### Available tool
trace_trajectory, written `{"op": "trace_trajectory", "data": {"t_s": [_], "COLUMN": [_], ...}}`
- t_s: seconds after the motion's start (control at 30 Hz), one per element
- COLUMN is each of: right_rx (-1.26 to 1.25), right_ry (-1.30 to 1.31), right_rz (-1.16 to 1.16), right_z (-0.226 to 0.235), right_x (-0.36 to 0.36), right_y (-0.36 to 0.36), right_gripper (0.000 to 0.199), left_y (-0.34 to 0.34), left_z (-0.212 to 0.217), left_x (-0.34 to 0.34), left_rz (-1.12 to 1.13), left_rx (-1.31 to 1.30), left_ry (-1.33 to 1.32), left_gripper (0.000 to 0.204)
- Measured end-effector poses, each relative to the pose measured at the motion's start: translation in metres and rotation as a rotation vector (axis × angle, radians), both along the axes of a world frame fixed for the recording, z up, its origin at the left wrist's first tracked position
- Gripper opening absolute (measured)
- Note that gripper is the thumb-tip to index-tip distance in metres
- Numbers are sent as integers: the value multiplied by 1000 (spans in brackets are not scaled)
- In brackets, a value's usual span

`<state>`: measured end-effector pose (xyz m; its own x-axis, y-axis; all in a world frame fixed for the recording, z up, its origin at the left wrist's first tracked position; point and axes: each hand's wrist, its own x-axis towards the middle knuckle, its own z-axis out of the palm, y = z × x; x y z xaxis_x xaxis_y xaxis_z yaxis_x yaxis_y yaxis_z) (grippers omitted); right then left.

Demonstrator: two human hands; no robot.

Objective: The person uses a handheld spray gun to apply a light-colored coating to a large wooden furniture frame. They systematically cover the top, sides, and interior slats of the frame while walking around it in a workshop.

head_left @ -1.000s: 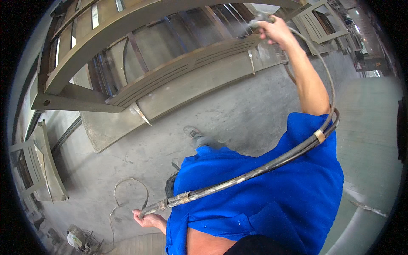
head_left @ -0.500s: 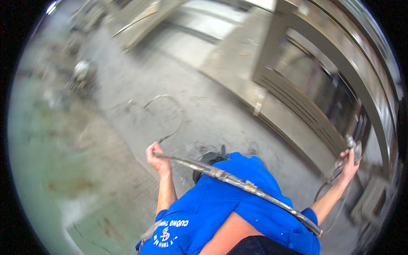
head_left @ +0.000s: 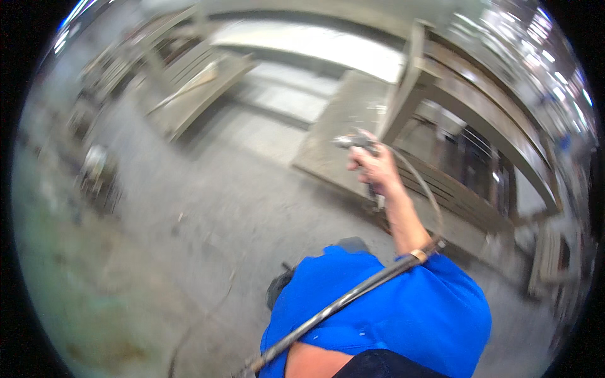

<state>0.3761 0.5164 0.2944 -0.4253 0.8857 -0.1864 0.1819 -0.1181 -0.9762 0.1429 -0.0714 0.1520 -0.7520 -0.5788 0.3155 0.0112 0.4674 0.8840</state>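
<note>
My right hand is closed around the handle of a metal spray gun, its silver front pointing left. The arm is stretched forward over the edge of a low brownish-grey panel. A thin pale hose curves from behind the gun down past my forearm. A thick, dark, paint-stained hose with tape on it lies slantwise across my blue shirt, from my right upper arm down to the lower left. My left hand is out of view.
On the right stands a grey-brown wooden furniture frame with slats. Another slatted piece with a board is at the far left. A blurred, round metal object stands at left. A thin hose trails over the concrete floor.
My right hand has swung the spray gun from the far right to the front middle. My left hand, earlier by the hose end, has left the view. The thick hose now slants the other way.
</note>
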Motion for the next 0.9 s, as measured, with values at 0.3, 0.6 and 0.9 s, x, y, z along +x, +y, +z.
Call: {"op": "trace_trajectory", "data": {"t_s": [0.3,0.6,0.9], "right_rx": [-20,-30,-308], "right_ry": [-10,-38,62], "right_rz": [16,-134,-16], "right_z": [28,-4,-61], "right_x": [19,121,147], "right_y": [36,164,281], "right_gripper": [62,72,78], "left_y": [204,446,631], "left_z": [-68,-19,18], "left_x": [63,76,84], "left_rz": [-1010,-1631,-1700], "left_rx": [86,-181,-401], "left_ry": [-745,-1014,-1103], "left_gripper": [32,37,42]}}
